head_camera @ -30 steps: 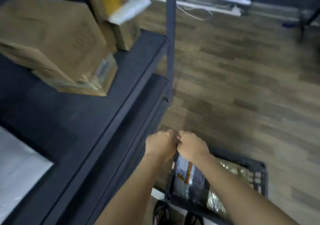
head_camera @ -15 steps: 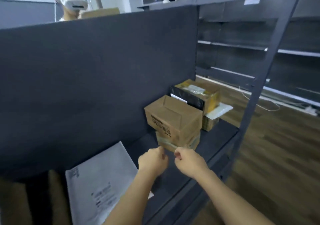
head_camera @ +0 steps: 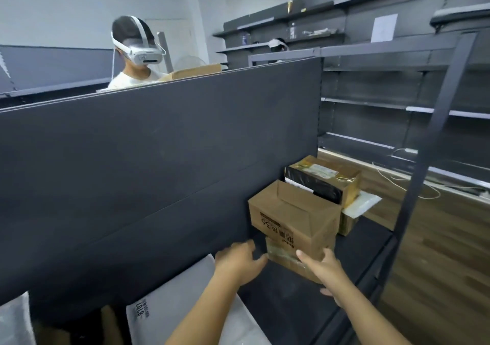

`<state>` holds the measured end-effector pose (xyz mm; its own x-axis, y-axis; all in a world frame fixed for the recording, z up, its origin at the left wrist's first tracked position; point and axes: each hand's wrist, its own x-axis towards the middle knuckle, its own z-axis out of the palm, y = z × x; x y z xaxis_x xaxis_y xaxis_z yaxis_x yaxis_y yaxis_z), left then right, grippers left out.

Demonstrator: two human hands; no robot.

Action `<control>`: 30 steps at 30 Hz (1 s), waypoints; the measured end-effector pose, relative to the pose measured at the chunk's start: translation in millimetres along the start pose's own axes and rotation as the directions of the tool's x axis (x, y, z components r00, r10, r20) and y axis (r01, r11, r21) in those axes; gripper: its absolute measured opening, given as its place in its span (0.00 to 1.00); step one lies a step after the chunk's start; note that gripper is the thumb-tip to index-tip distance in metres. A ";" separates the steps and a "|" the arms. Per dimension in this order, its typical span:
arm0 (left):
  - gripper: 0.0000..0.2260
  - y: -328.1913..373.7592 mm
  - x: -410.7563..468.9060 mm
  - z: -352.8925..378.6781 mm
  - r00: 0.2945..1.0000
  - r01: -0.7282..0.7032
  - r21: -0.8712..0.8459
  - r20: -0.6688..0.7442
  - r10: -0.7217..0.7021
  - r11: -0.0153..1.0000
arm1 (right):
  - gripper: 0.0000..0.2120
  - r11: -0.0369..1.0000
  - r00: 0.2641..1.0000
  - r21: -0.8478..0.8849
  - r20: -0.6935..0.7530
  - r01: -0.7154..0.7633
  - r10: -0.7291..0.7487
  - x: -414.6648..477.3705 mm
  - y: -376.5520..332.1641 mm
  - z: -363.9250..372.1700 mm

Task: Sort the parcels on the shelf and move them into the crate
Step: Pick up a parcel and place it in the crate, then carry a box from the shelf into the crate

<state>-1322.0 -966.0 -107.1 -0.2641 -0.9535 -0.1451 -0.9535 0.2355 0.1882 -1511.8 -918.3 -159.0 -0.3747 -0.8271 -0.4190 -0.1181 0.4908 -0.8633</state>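
Observation:
A brown cardboard box (head_camera: 291,218) with a printed label sits on top of a smaller taped box (head_camera: 282,258) on the dark shelf (head_camera: 363,244). My left hand (head_camera: 238,261) reaches the left side of the taped box, fingertips at its corner. At that box's front right is my right hand (head_camera: 324,267), fingers spread against it. Neither hand is curled round a box. Behind stand a black-wrapped parcel (head_camera: 315,182) and a white padded envelope (head_camera: 363,204). A grey mailer bag (head_camera: 185,302) lies at the lower left. The crate is out of view.
A tall dark back panel (head_camera: 145,172) closes the shelf on the left. The shelf's upright post (head_camera: 429,143) stands at the right, with wooden floor (head_camera: 450,265) beyond. Behind the panel, a person wearing a headset (head_camera: 138,50) holds a box. More shelving (head_camera: 384,84) lines the far wall.
My view rose from the crate on the floor to the shelf. Both hands left the crate with fists closed, then spread and reached the stacked boxes.

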 end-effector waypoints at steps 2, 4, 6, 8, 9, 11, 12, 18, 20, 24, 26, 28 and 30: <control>0.23 2.2 6.3 4.3 1.000 -0.007 -0.012 0.018 0.007 1.000 | 0.48 0.997 0.999 0.053 0.013 -0.047 0.046 2.2 -1.2 3.5; 0.23 6.7 10.8 8.7 1.000 -0.017 -0.020 0.015 0.017 1.000 | 0.49 0.988 0.997 0.134 0.003 -0.083 0.083 8.8 -3.3 5.1; 0.23 11.1 17.3 11.1 0.999 -0.024 -0.023 0.032 0.025 0.999 | 0.49 0.957 0.988 0.253 -0.021 -0.140 0.151 14.9 -9.8 6.0; 0.23 12.6 25.5 10.1 0.999 -0.025 -0.039 0.031 0.026 0.999 | 0.49 0.915 0.978 0.351 0.009 -0.200 0.210 25.0 -15.8 5.1; 0.23 12.1 29.3 9.2 0.999 -0.014 -0.060 0.031 0.016 0.998 | 0.50 0.885 0.970 0.402 0.030 -0.234 0.242 30.8 -18.0 5.1; 0.23 7.9 37.2 9.7 0.998 0.042 -0.133 0.059 -0.034 0.990 | 0.48 0.820 0.947 0.480 0.088 -0.312 0.308 40.0 -24.2 3.1; 0.23 4.5 41.2 9.4 0.994 0.073 -0.164 0.089 -0.059 0.984 | 0.45 0.785 0.935 0.513 0.118 -0.346 0.335 43.1 -26.8 2.8; 0.24 -7.3 68.0 10.8 0.978 0.172 -0.193 0.149 -0.145 0.966 | 0.51 0.738 0.911 0.536 0.205 -0.411 0.358 63.2 -26.1 7.0; 0.24 -6.8 70.7 14.3 0.977 0.176 -0.202 0.158 -0.145 0.964 | 0.61 0.720 0.919 0.575 0.182 -0.388 0.350 82.5 -11.4 9.5; 0.23 -7.7 67.6 22.2 0.979 0.161 -0.199 0.159 -0.130 0.967 | 0.43 0.686 0.932 0.639 0.155 -0.348 0.328 70.5 -14.2 7.1; 0.22 -11.9 61.2 25.3 0.978 0.175 -0.231 0.155 -0.142 0.957 | 0.33 0.664 0.924 0.649 0.185 -0.371 0.335 59.9 -22.6 8.5; 0.21 -22.4 55.5 29.3 0.978 0.195 -0.283 0.126 -0.165 0.939 | 0.23 0.635 0.933 0.686 0.219 -0.356 0.286 54.8 -23.2 8.5; 0.19 -33.9 48.3 30.1 0.976 0.218 -0.330 0.095 -0.197 0.919 | 0.18 0.613 0.944 0.719 0.223 -0.328 0.243 45.2 -22.7 8.5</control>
<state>-1306.8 -1014.4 -149.7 -0.0838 -0.9589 -0.2711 -0.8853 -0.0532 0.4619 -1518.2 -969.2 -160.7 -0.1771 -0.7225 -0.6683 0.7115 0.3752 -0.5942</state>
